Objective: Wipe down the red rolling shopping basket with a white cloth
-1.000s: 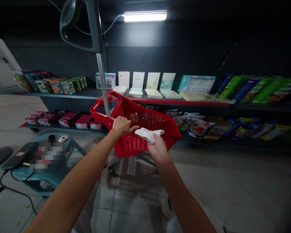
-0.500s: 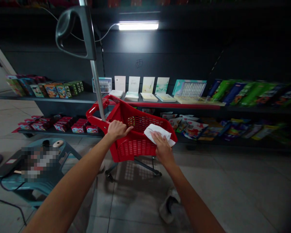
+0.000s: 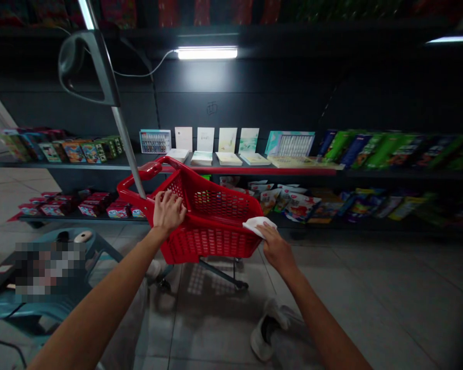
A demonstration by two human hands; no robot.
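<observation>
A small red shopping cart (image 3: 212,241) with perforated sides stands in front of me. My left hand (image 3: 170,211) is closed over its near rim, close to the handle end, with the fingers curled inward. At the front right corner of the basket, my right hand (image 3: 277,244) grips a folded white cloth (image 3: 257,224) and presses it against the rim. Part of the cloth is hidden under the fingers. A metal pole (image 3: 124,136) with a grey loop handle (image 3: 107,69) slants up from the cart's handle end.
A teal plastic stool (image 3: 104,257) with a blurred-out item and cables stands at the left. Behind the cart, a dark shelf (image 3: 289,172) carries books, boxes and snack bags (image 3: 301,205). A lit lamp (image 3: 207,53) hangs above. My shoe (image 3: 261,339) rests on the tiled floor.
My right hand has slid with the cloth to the cart's front corner, folding the cloth smaller. My left hand's fingers have curled over the rim. The view has shifted, moving the cart slightly left.
</observation>
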